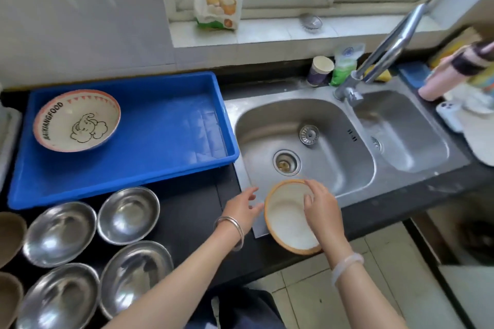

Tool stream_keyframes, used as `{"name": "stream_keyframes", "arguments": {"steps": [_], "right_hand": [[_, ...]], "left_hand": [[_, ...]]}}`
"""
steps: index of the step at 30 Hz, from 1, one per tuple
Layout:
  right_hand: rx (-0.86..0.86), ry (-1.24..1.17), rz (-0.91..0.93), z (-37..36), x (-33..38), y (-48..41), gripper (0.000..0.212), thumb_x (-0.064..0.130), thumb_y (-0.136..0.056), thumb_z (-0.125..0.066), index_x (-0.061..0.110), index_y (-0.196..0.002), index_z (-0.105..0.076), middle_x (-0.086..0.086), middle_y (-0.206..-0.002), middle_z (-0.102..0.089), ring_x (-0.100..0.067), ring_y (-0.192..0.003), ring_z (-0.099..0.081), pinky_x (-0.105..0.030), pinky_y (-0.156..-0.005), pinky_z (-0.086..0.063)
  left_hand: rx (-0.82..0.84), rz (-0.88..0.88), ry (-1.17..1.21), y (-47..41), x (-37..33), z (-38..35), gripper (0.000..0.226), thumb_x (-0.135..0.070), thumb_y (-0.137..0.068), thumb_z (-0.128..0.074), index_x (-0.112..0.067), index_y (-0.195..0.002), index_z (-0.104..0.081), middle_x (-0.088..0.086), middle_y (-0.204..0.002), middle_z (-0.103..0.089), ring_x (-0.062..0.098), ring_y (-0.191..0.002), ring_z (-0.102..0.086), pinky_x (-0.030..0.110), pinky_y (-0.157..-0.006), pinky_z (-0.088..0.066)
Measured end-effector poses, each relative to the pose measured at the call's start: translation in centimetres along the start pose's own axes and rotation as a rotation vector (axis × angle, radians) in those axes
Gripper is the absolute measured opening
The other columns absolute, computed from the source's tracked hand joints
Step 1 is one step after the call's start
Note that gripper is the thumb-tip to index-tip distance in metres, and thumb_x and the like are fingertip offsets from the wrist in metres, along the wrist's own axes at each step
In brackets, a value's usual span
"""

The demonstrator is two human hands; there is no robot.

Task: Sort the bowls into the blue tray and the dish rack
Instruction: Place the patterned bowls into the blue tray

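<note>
A person's right hand (322, 208) grips the rim of an orange-rimmed white bowl (288, 218) at the front edge of the steel sink (307, 125), fingers curled over its edge. The left hand (242, 207) hovers spread just beside the bowl at its nine o'clock, not clearly touching. At ten o'clock, a blue tray (165, 125) holds one printed bowl (76, 120). Four steel bowls (128, 215) sit on the counter at eight o'clock.
</note>
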State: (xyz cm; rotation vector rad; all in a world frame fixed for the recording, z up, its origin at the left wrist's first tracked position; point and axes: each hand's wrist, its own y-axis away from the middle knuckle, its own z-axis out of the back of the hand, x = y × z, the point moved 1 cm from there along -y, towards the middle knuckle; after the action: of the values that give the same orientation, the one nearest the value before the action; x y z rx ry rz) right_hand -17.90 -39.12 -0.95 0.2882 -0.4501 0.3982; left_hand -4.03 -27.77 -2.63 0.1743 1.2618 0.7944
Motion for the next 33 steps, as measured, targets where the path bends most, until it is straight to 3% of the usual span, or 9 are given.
{"name": "stream_keyframes", "arguments": {"steps": [3, 7, 10, 15, 19, 22, 24, 28, 33], "right_hand": [[-0.002, -0.030, -0.137, 0.3, -2.8, 0.6, 0.042, 0.005, -0.094, -0.039, 0.015, -0.134, -0.049, -0.007, -0.133, -0.056, -0.031, -0.113, -0.054, -0.038, -0.089, -0.046], [-0.014, -0.124, -0.224, 0.3, -4.8, 0.8, 0.039, 0.006, -0.093, -0.041, 0.021, -0.126, -0.056, -0.011, -0.109, -0.068, -0.032, -0.093, -0.059, -0.032, -0.074, -0.044], [-0.022, -0.186, -0.210, 0.6, -4.9, 0.7, 0.034, 0.006, -0.093, -0.048, 0.017, -0.122, -0.061, -0.008, -0.110, -0.070, -0.028, -0.099, -0.062, -0.028, -0.081, -0.044], [-0.051, -0.274, -0.127, 1.5, -2.6, -0.1, 0.027, 0.010, -0.088, -0.057, 0.015, -0.113, -0.068, -0.004, -0.099, -0.073, -0.019, -0.089, -0.064, -0.029, -0.078, -0.051], [-0.039, -0.365, -0.045, 1.6, 1.8, -1.9, 0.017, 0.019, -0.083, -0.066, 0.015, -0.098, -0.073, 0.010, -0.078, -0.067, -0.008, -0.078, -0.063, -0.019, -0.069, -0.044], [0.002, -0.422, 0.028, 0.3, 5.9, -3.1, 0.012, 0.021, -0.080, -0.068, 0.018, -0.090, -0.074, 0.014, -0.072, -0.067, 0.002, -0.070, -0.063, -0.008, -0.058, -0.044], [0.054, -0.504, 0.043, -1.1, 8.7, -3.7, 0.013, 0.019, -0.079, -0.069, 0.017, -0.090, -0.075, 0.015, -0.072, -0.069, 0.002, -0.066, -0.065, -0.012, -0.055, -0.050], [0.156, -0.595, 0.065, -4.1, 15.0, -4.9, 0.012, 0.020, -0.078, -0.069, 0.017, -0.089, -0.073, 0.005, -0.077, -0.072, -0.010, -0.072, -0.068, -0.031, -0.062, -0.059], [0.252, -0.664, 0.145, -8.1, 24.0, -6.2, 0.010, 0.018, -0.080, -0.069, 0.014, -0.088, -0.071, 0.004, -0.074, -0.070, -0.003, -0.054, -0.065, -0.017, -0.048, -0.054]], "left_hand": [[0.046, 0.049, -0.005, -0.4, 0.0, -2.5, 0.049, -0.026, -0.089, -0.056, -0.029, -0.135, -0.041, 0.001, -0.129, -0.057, 0.019, -0.112, -0.057, 0.033, -0.097, -0.047], [0.052, 0.173, 0.264, -0.5, 0.3, -4.2, 0.047, -0.011, -0.092, -0.049, -0.030, -0.133, -0.042, -0.007, -0.096, -0.057, 0.010, -0.079, -0.058, 0.019, -0.050, -0.052], [0.017, 0.185, 0.314, -0.6, 0.2, -4.3, 0.048, -0.008, -0.092, -0.048, -0.030, -0.134, -0.042, -0.012, -0.088, -0.051, 0.008, -0.075, -0.056, 0.016, -0.042, -0.049], [-0.068, 0.161, 0.355, -0.2, -0.2, -1.0, 0.043, -0.008, -0.090, -0.052, -0.029, -0.127, -0.048, -0.011, -0.091, -0.056, 0.009, -0.074, -0.060, 0.019, -0.043, -0.052], [-0.181, 0.164, 0.452, 0.5, -0.2, 4.4, 0.019, -0.012, -0.087, -0.057, -0.024, -0.102, -0.056, 0.004, -0.104, -0.064, 0.019, -0.082, -0.066, 0.026, -0.048, -0.056], [-0.280, 0.145, 0.559, 1.5, 0.2, 8.7, 0.006, -0.012, -0.088, -0.058, -0.017, -0.085, -0.055, 0.011, -0.091, -0.065, 0.024, -0.074, -0.066, 0.030, -0.051, -0.057], [-0.370, 0.129, 0.614, 2.3, 0.8, 11.6, 0.010, -0.013, -0.088, -0.058, -0.013, -0.079, -0.053, 0.011, -0.081, -0.064, 0.022, -0.065, -0.063, 0.027, -0.050, -0.057], [-0.532, 0.120, 0.721, 3.5, 2.6, 16.9, 0.005, -0.011, -0.090, -0.055, -0.007, -0.091, -0.057, 0.007, -0.085, -0.062, 0.018, -0.070, -0.062, 0.018, -0.051, -0.056], [-0.754, 0.055, 0.896, 3.9, 5.0, 23.6, 0.013, -0.006, -0.087, -0.057, -0.005, -0.100, -0.059, 0.004, -0.083, -0.062, 0.014, -0.073, -0.061, 0.014, -0.053, -0.055]]}}
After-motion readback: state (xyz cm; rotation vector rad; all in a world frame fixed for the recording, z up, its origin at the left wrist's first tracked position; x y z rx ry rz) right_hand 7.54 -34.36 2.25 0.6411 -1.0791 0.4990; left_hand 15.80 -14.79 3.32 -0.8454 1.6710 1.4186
